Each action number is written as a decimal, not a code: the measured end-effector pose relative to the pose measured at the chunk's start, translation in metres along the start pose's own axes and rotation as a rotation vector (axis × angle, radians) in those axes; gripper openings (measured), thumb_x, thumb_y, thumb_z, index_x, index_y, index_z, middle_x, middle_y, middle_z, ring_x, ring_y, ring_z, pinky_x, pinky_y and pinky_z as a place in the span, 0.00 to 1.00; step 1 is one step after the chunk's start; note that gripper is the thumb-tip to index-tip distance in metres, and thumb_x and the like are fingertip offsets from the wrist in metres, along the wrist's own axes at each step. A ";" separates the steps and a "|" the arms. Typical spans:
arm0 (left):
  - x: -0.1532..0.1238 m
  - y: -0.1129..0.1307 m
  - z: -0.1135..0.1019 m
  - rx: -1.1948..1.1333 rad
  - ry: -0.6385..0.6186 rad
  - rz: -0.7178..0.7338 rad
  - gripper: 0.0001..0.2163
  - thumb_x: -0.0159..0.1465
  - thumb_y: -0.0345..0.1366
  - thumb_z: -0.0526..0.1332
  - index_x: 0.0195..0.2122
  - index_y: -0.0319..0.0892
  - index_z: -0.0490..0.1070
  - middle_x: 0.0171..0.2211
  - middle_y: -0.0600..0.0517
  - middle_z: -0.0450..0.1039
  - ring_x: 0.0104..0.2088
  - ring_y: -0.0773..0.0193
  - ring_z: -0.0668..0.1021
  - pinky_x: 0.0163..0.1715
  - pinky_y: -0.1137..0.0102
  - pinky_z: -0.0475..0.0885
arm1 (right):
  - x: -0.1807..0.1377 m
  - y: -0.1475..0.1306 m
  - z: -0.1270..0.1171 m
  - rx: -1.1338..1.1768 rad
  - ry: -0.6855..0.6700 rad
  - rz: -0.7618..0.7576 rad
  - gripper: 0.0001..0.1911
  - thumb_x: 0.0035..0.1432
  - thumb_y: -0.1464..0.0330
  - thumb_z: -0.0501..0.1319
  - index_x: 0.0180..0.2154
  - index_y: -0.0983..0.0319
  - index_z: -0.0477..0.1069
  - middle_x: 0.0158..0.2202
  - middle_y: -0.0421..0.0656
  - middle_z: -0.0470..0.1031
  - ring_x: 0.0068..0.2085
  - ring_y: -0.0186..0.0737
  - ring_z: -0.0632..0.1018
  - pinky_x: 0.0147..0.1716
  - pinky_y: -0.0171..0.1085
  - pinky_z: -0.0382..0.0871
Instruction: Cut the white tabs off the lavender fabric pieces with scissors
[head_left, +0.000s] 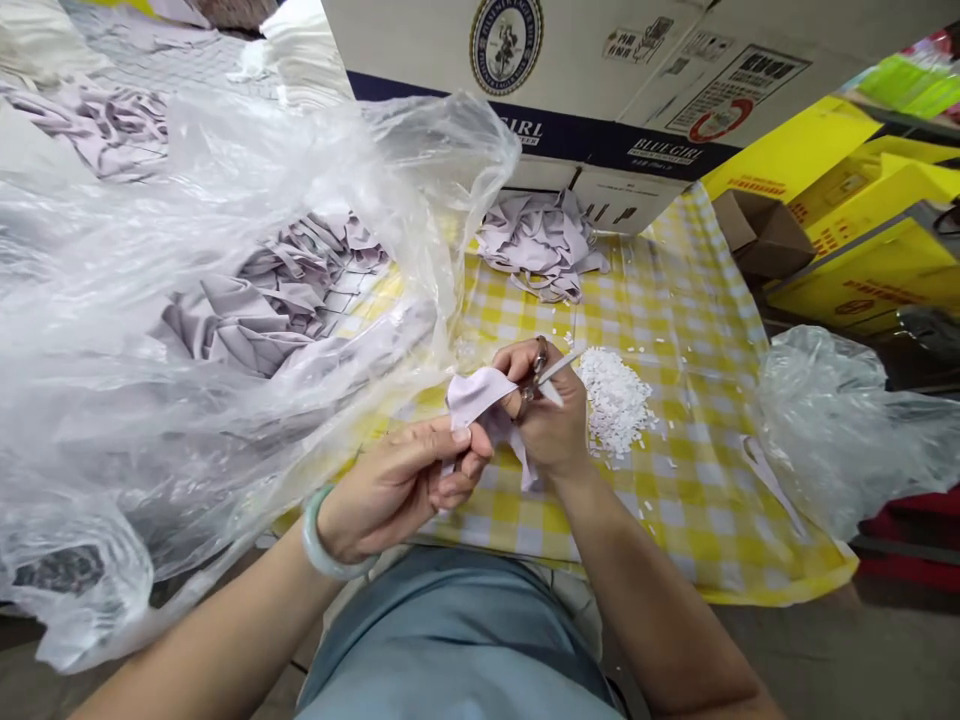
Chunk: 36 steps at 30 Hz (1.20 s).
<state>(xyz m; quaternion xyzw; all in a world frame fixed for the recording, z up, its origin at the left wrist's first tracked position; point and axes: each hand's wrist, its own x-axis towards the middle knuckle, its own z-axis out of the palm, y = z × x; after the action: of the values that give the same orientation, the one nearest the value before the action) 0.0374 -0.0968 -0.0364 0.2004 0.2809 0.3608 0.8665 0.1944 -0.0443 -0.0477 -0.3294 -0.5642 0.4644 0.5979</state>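
Observation:
My left hand (pixel 409 480), with a pale green bangle at the wrist, pinches a small lilac fabric piece (pixel 480 395) between thumb and fingers. My right hand (pixel 544 410) is closed round a pair of small scissors (pixel 551 372), whose blades point right and up, right beside the fabric. Both hands hover over a yellow-and-white checked cloth (pixel 675 470). A heap of tiny white scraps (pixel 615 400) lies just right of my right hand.
A big clear plastic bag (pixel 187 330) full of lilac fabric pieces fills the left. More lilac pieces (pixel 540 245) are piled at the back under a cardboard box (pixel 585 80). Yellow boxes (pixel 862 220) and another clear bag (pixel 840 420) stand at the right.

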 end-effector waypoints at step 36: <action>0.031 -0.029 0.002 0.889 0.130 0.578 0.16 0.70 0.39 0.53 0.27 0.42 0.71 0.42 0.44 0.64 0.49 0.54 0.67 0.42 0.65 0.70 | -0.058 -0.026 -0.051 -0.811 -0.372 0.246 0.26 0.50 0.48 0.67 0.20 0.60 0.62 0.19 0.37 0.66 0.25 0.34 0.66 0.31 0.36 0.56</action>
<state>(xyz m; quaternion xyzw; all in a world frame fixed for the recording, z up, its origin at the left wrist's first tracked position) 0.0715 -0.0932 -0.0610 0.5948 0.3929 0.4427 0.5440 0.2532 -0.1008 -0.0530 -0.5122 -0.7547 0.3248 0.2501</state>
